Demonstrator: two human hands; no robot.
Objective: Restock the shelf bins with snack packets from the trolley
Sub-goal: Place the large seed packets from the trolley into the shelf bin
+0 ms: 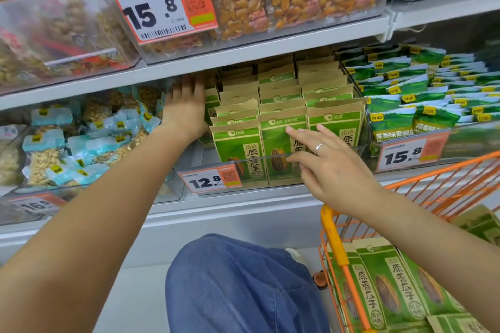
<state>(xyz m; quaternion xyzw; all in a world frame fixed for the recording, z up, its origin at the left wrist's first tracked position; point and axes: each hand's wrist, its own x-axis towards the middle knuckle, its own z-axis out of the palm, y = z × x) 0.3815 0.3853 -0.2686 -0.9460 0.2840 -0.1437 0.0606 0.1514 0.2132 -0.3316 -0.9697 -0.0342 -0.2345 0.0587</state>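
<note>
My left hand (185, 108) lies flat, fingers straight, pressed against the left side of the rows of green-and-tan seed packets (281, 127) in the clear bin (270, 157) — it grasps nothing. My right hand (332, 167), a ring on one finger, is spread loose in front of the bin, fingertips at the front packets of the middle and right rows; it holds nothing either.

The packets stand upright in three rows side by side, running back under the upper shelf; I cannot count how many deep. On the bin's front edge hangs one price tag (209, 180) reading 12.8.

Left of the bin lie pale blue nut bags (81, 143) in a heap. Right of it stand dark green pea packets (405, 94), with a 15.8 tag. Below and right of the bin is the orange trolley (335, 238), holding at least three more seed packets (378, 284) lying flat. My knee in blue denim (238, 286) is beneath the bin.
</note>
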